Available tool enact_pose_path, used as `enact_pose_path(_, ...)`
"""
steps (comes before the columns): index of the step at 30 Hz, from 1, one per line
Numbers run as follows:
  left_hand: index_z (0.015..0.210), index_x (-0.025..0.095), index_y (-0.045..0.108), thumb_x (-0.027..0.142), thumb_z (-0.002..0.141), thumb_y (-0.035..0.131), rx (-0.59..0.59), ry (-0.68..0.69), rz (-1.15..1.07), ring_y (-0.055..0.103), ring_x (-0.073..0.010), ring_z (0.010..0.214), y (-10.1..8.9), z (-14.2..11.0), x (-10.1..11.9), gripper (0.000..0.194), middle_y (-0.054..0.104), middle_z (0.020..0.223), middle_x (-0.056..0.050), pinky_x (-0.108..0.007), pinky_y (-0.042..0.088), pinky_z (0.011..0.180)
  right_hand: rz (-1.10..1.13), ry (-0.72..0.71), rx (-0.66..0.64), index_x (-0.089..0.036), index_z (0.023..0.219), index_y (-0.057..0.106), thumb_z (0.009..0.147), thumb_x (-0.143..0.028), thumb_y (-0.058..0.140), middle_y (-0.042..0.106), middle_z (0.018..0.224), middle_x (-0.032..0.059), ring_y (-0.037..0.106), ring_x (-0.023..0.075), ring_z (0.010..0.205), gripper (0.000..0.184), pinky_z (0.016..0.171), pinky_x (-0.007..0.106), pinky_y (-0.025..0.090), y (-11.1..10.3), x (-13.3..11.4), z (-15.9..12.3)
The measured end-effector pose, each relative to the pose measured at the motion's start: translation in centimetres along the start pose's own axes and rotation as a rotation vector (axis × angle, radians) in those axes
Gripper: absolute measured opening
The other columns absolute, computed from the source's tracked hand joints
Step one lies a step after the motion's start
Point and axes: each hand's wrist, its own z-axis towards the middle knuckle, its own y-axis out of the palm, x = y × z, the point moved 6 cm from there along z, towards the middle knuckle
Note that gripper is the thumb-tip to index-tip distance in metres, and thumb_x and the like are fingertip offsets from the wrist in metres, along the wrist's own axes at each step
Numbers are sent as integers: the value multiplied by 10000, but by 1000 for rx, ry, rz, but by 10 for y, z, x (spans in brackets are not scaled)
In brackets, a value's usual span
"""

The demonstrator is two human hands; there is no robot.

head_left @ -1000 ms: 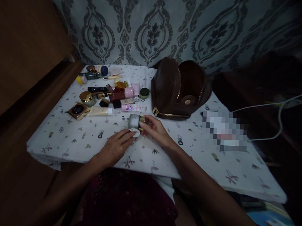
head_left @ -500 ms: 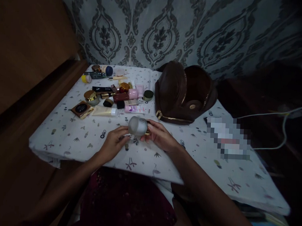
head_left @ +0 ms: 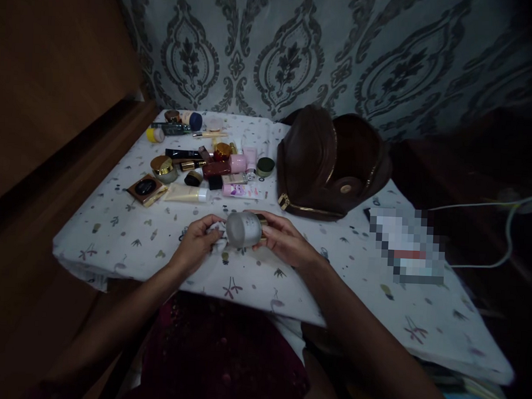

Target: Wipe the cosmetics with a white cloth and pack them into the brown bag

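Note:
My right hand [head_left: 285, 238] grips a frosted glass cosmetic jar [head_left: 243, 230] by its gold lid. The jar is tipped on its side above the table, its base turned left toward my other hand. Pinched in the fingers of my left hand [head_left: 198, 241] is a crumpled white wipe [head_left: 220, 228], close beside the jar's base; whether it touches the glass I cannot tell. Beyond the hands lie a cream tube [head_left: 184, 193] with a white cap, a pink-and-white tube [head_left: 244, 191] and a gold-lidded jar [head_left: 164, 168].
A brown leather bag [head_left: 309, 160] stands unzipped behind my right hand. Several more cosmetics, among them a square compact [head_left: 146, 189] and a dark-lidded jar [head_left: 265, 166], spread over the left of the patterned tablecloth [head_left: 157, 265]. A blurred-out flat item [head_left: 407, 247] and a white cable [head_left: 474, 265] are at right.
The jar has been tilted so its base faces more toward me. My left hand has drawn back slightly left with the wipe. The view has shifted a little.

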Motion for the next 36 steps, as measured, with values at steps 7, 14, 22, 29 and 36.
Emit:
enact_pose_path(7, 863, 193, 678, 303, 656, 839, 28, 72, 10, 476, -77, 492, -2, 5, 16, 285, 589, 631, 50, -175, 356, 447, -146, 0, 22, -243, 1243, 706, 802, -396, 801, 702, 1204, 67, 661, 155, 888, 476, 703, 265, 590, 3, -2, -3)
enact_pose_path(14, 1053, 178, 742, 341, 733, 812, -133, 49, 48, 597, -119, 659, 6, 7, 20, 366, 702, 806, -22, -223, 466, 633, -214, -6, 41, -257, 1255, 700, 802, -426, 793, 703, 1217, 64, 661, 182, 971, 492, 778, 302, 589, 1, -3, -5)
enact_pose_path(22, 912, 192, 712, 366, 676, 888, -228, -77, -21, 598, -113, 746, 5, 8, 18, 343, 680, 941, -14, -194, 463, 620, -218, -28, -14, -261, 1256, 674, 835, -424, 761, 682, 1171, 59, 640, 181, 967, 460, 776, 300, 577, 8, -6, -7)
enact_pose_path(29, 984, 185, 719, 366, 658, 880, -194, -42, 115, 550, -95, 608, 3, 19, 18, 406, 661, 842, -4, -203, 398, 527, -200, 7, -33, -237, 1217, 669, 829, -378, 767, 665, 1132, 63, 646, 158, 875, 425, 694, 268, 582, 14, -6, -6)
enact_pose_path(36, 923, 166, 756, 396, 675, 854, -205, 59, 253, 590, -137, 697, 7, 26, 28, 352, 702, 828, -17, -246, 447, 674, -157, 33, 0, -223, 1163, 669, 807, -370, 794, 635, 1041, 26, 641, 112, 788, 405, 620, 213, 570, 11, 0, -4)
